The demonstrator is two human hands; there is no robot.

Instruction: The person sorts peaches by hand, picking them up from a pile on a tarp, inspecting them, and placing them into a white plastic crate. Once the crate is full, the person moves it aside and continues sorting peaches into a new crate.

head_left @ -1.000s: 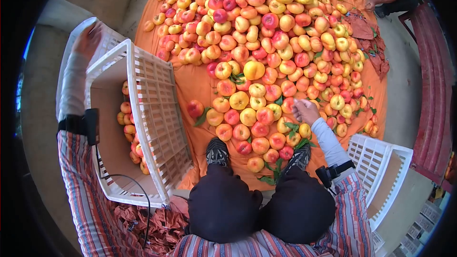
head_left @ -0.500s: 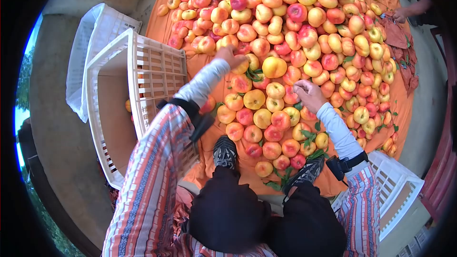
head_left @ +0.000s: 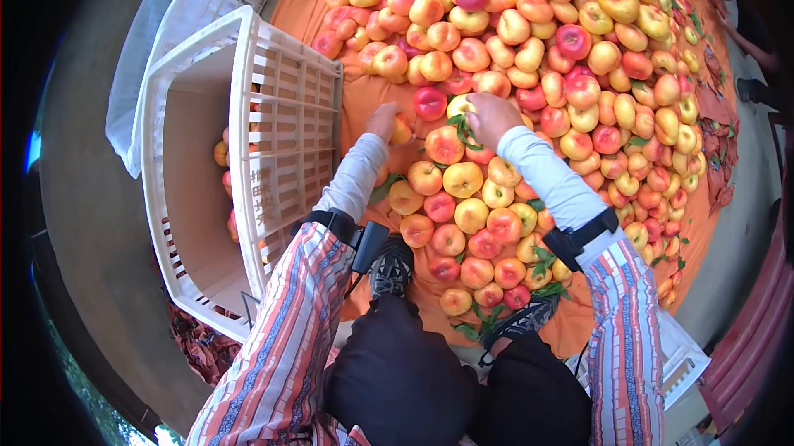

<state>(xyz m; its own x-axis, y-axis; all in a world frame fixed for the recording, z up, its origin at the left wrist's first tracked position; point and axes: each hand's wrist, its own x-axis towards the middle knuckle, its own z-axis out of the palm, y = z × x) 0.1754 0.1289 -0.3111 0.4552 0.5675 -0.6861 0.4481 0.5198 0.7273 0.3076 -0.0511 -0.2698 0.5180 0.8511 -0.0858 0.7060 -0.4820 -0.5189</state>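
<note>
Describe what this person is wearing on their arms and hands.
Both hands, left hand and right hand, are bare. Pale, close-fitting under-sleeves cover the forearms to the wrists. Above them come loose striped sleeves in orange, blue and white. A black strap carrying a small black device sits on the left forearm, and a similar black band on the right.

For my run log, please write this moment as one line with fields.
left hand: on a peach | right hand: on a leafy peach | white crate: at person's left, some fruit inside | orange cloth: under the fruit pile
</note>
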